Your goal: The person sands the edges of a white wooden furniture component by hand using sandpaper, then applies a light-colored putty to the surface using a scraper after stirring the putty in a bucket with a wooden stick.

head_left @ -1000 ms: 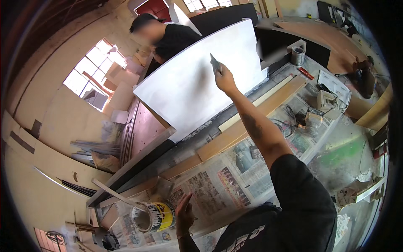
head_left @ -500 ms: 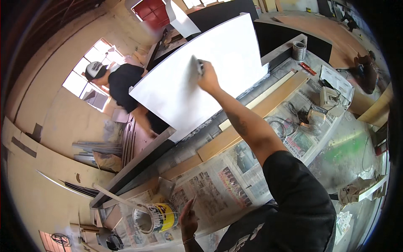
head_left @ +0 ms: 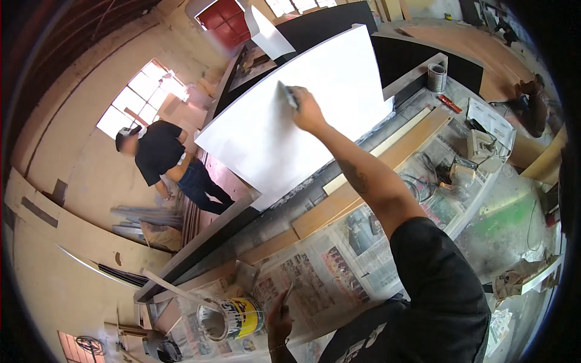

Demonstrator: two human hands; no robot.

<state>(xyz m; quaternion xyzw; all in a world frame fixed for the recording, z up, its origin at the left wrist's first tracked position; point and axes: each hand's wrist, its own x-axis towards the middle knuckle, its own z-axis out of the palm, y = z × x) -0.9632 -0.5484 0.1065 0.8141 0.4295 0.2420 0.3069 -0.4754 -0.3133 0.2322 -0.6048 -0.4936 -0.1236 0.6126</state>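
Note:
My right hand (head_left: 310, 112) reaches across the bench with its fingers closed around a putty knife (head_left: 292, 97). The blade is at the face of a large white curved panel (head_left: 342, 78), with a grey shadow below it. Low in front of me, my left hand (head_left: 279, 320) is closed on a thin flat tool (head_left: 288, 292), perhaps another putty knife; its grip is partly hidden. Beside that hand a yellow-labelled can (head_left: 245, 316) lies tipped, its mouth coated with pale material, and a long pale stick (head_left: 175, 285) rests at it.
Newspaper (head_left: 302, 278) and wooden strips (head_left: 357, 193) cover the bench. A metal can (head_left: 437, 78), a red tool (head_left: 449, 103), cables and a power tool (head_left: 463, 172) lie at the right. Beyond the panel's left end stands another person (head_left: 163, 154) in dark clothes.
The other person has straightened up and moved out from behind the panel's left end. My right hand stays at the panel with the putty knife. My view has shifted slightly.

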